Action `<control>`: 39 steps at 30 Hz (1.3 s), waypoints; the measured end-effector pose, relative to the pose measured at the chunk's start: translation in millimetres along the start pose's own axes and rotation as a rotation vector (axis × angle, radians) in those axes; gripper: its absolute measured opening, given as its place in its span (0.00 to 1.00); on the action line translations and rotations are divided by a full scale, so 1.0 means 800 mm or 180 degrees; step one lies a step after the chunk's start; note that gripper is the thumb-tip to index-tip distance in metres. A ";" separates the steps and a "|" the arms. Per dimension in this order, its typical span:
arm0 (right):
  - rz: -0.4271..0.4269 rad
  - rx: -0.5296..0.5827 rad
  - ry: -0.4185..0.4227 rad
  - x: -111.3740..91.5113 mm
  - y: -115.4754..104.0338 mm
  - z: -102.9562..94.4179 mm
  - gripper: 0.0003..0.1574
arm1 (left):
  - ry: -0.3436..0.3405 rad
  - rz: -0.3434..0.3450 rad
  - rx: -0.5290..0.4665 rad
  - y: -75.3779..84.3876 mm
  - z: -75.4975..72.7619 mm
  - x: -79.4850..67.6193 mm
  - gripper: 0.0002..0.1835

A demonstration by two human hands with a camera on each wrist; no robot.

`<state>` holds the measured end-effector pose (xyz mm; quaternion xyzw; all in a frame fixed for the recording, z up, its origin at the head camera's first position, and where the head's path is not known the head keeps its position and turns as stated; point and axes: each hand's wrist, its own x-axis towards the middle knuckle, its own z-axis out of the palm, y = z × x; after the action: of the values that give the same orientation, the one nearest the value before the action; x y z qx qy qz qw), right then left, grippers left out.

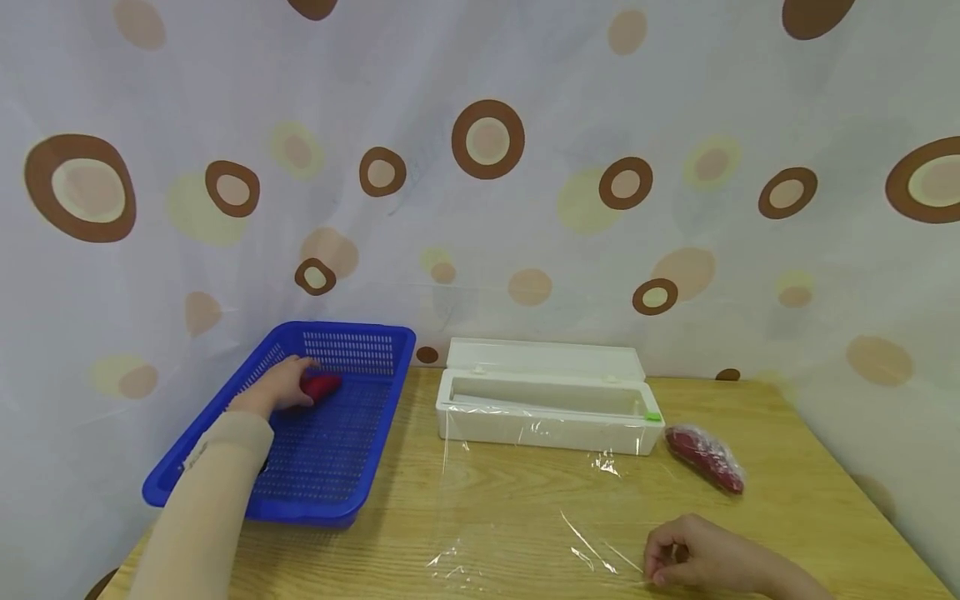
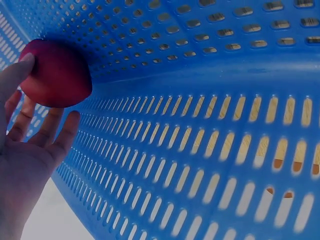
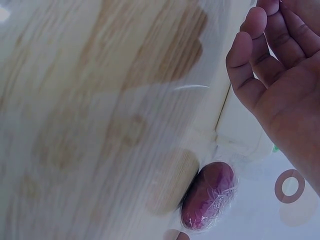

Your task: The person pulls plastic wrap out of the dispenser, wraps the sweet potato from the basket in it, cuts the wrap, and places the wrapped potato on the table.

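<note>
Though shadowy, smooth, deep-red vegetable (image 2: 60, 75)

I can read no lettering, brand, number or sign in any of my three views, neither on the box (image 1: 543, 428) nor on the backdrop (image 1: 480, 58) behind it.

There are two hands (image 1: 281, 385) (image 1: 693, 557), two red vegetables (image 1: 322, 387) (image 1: 705, 458) in plain sight, one of them wrapped, plus one basket (image 1: 388, 417), one box (image 1: 547, 428), one film sheet (image 1: 487, 517), one table (image 1: 795, 467) and one backdrop (image 1: 420, 250).
</note>
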<state>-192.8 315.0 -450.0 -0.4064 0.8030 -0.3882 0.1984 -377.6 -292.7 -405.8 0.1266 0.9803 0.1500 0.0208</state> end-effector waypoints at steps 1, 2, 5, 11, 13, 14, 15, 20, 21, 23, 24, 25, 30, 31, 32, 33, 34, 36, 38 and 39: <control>-0.0003 0.0015 -0.0002 0.000 0.000 0.000 0.03 | -0.0017 0.0003 -0.0001 0.001 0.000 0.000 0.33; -0.0001 0.0034 -0.0002 0.000 0.001 0.000 0.03 | -0.0032 0.0012 0.0005 0.002 -0.001 0.000 0.33; 0.0009 0.0092 0.0008 -0.001 0.001 0.001 0.03 | -0.0098 0.0020 0.0039 0.006 -0.002 -0.002 0.33; 0.0055 0.0094 0.0026 -0.001 0.001 0.001 0.03 | -0.0244 0.0018 -0.0049 0.011 -0.002 -0.007 0.31; 0.0056 0.0061 0.0034 -0.001 0.000 0.001 0.03 | -0.0297 0.0028 -0.0113 0.013 -0.002 -0.008 0.30; 0.0064 0.0048 0.0039 -0.001 0.000 0.001 0.03 | -0.0324 0.0029 -0.0144 0.014 -0.002 -0.009 0.30; 0.0068 0.0040 0.0044 -0.001 -0.001 0.001 0.03 | -0.0356 0.0038 -0.0167 0.015 -0.002 -0.009 0.30; 0.0101 -0.0038 0.0075 0.001 -0.002 0.000 0.03 | -0.0509 0.0018 -0.0244 0.020 -0.003 -0.010 0.29; 0.0111 -0.0037 0.0074 0.001 -0.003 -0.001 0.03 | -0.0537 0.0011 -0.0240 0.022 -0.004 -0.010 0.29; 0.0126 -0.0027 0.0066 0.002 -0.003 -0.001 0.03 | -0.0590 -0.0024 -0.0226 0.025 -0.004 -0.011 0.29; 0.0132 -0.0012 0.0061 0.002 -0.004 -0.002 0.03 | -0.0614 -0.0050 -0.0220 0.027 -0.005 -0.012 0.28; 0.0133 -0.0007 0.0056 0.003 -0.004 -0.002 0.03 | -0.0638 -0.0058 -0.0210 0.028 -0.005 -0.013 0.28; 0.0133 0.0023 0.0060 0.002 -0.004 0.000 0.03 | -0.0705 -0.0026 -0.0224 0.041 -0.007 -0.018 0.26; 0.0128 0.0017 0.0063 0.001 -0.003 0.000 0.03 | -0.0712 -0.0017 -0.0235 0.044 -0.008 -0.018 0.26; 0.0114 0.0018 0.0068 0.001 -0.003 0.001 0.03 | -0.0718 0.0001 -0.0241 0.047 -0.008 -0.018 0.26; 0.0096 0.0009 0.0071 0.001 -0.003 0.001 0.03 | -0.0715 0.0016 -0.0238 0.050 -0.008 -0.018 0.26; 0.0086 0.0000 0.0075 0.001 -0.002 0.002 0.03 | -0.0710 0.0044 -0.0232 0.052 -0.008 -0.018 0.26; 0.0086 0.0004 0.0073 0.000 -0.002 0.002 0.03 | -0.0686 0.0100 -0.0182 0.056 -0.008 -0.017 0.25; 0.0090 0.0008 0.0071 -0.001 -0.002 0.002 0.04 | -0.0650 0.0197 -0.0122 0.059 -0.010 -0.016 0.25; 0.0128 0.0029 0.0066 -0.002 -0.003 0.002 0.04 | -0.0630 0.0240 -0.0097 0.061 -0.011 -0.015 0.24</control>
<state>-189.5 314.8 -449.5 -0.3852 0.8112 -0.3920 0.1997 -354.5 -253.5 -382.7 0.1774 0.9656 0.1524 0.1139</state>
